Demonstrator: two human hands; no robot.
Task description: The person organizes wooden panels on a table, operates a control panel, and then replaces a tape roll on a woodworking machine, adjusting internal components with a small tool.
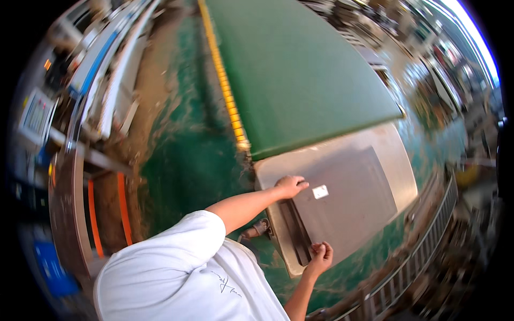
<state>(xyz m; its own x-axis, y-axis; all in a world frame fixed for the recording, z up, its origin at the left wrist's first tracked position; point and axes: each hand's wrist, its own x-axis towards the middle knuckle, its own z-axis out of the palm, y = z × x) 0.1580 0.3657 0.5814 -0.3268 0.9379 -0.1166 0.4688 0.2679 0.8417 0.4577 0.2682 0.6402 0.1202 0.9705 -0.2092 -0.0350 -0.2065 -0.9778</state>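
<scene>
A flat grey-brown panel (pixel 353 214) with a small white label (pixel 320 191) lies on a pale table (pixel 401 155). My left hand (pixel 290 186) is closed at the panel's far-left corner, its fingertips partly hidden. At the near-left corner my right hand (pixel 321 259) has its fingers curled together against the panel's edge. Between the two hands, a dark, narrow strip (pixel 294 230) runs along the panel's left side. Blur hides whether it is a gap or the edge of another board.
Beyond the table stretches a wide green conveyor belt (pixel 305 75) with a yellow edge strip (pixel 225 85). A metal railing (pixel 412 262) stands at right. On the left are a brown frame with orange strips (pixel 124 208), a control box (pixel 37 117) and a long machine rail (pixel 112 80).
</scene>
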